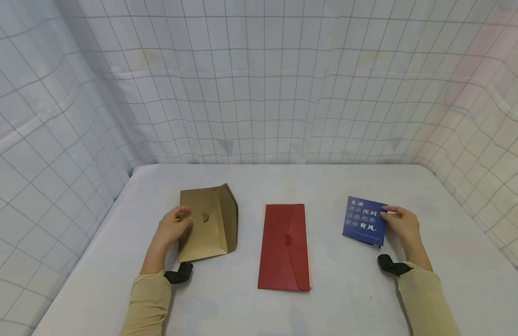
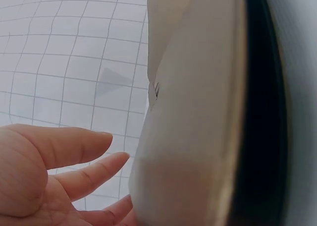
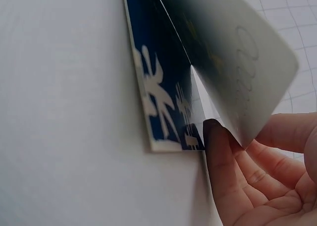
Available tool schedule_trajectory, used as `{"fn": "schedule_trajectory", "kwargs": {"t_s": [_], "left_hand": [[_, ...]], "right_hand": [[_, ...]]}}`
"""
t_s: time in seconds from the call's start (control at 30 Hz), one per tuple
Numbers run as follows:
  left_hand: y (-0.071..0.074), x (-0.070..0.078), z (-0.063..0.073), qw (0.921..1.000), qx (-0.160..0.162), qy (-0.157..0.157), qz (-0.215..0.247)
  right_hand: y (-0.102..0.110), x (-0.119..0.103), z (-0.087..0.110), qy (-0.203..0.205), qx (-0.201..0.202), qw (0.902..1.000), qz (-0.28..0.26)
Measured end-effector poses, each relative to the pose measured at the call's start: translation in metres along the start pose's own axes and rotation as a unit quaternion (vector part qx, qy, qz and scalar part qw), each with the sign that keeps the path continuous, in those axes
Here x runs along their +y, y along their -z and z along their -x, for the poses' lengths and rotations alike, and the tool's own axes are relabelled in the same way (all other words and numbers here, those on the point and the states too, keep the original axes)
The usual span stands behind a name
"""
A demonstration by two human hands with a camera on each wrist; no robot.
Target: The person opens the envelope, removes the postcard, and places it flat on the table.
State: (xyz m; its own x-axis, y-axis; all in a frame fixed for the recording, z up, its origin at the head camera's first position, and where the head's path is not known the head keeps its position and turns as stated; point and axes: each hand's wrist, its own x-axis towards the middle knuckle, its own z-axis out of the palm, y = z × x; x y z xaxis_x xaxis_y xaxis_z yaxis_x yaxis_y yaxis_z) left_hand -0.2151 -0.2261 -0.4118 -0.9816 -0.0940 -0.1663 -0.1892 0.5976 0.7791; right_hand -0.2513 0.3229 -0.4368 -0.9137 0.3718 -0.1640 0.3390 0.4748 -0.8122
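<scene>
On the left of the table a gold envelope (image 1: pixel 200 224) lies with a semicircular mark on it, its right side raised. My left hand (image 1: pixel 173 226) is at its left edge. In the left wrist view the thumb (image 2: pixel 79 144) and fingers are apart with nothing pinched; some fingertips are close to the envelope, and I cannot tell if they touch. At the right, my right hand (image 1: pixel 403 225) pinches the right edge of a blue card (image 1: pixel 359 228) with white Chinese characters. The right wrist view shows its lifted sheet (image 3: pixel 247 62) angled above a blue printed surface (image 3: pixel 163 107).
Between the hands lies a red envelope (image 1: pixel 284 247), with a pale edge showing along its sides. The white table (image 1: pixel 326 303) is enclosed by white grid-patterned curtains (image 1: pixel 267 93) at the back and both sides. Black wrist straps (image 1: pixel 179 273) are on both forearms.
</scene>
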Motion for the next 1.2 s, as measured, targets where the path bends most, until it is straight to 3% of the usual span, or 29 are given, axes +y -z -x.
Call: {"fn": "schedule_trajectory", "kwargs": {"t_s": [1.2], "left_hand": [[0.0043, -0.0039, -0.0009, 0.9994, -0.005, 0.009, -0.032]], "right_hand": [[0.0014, 0.0003, -0.002, -0.014, 0.001, 0.9998, -0.015]]}}
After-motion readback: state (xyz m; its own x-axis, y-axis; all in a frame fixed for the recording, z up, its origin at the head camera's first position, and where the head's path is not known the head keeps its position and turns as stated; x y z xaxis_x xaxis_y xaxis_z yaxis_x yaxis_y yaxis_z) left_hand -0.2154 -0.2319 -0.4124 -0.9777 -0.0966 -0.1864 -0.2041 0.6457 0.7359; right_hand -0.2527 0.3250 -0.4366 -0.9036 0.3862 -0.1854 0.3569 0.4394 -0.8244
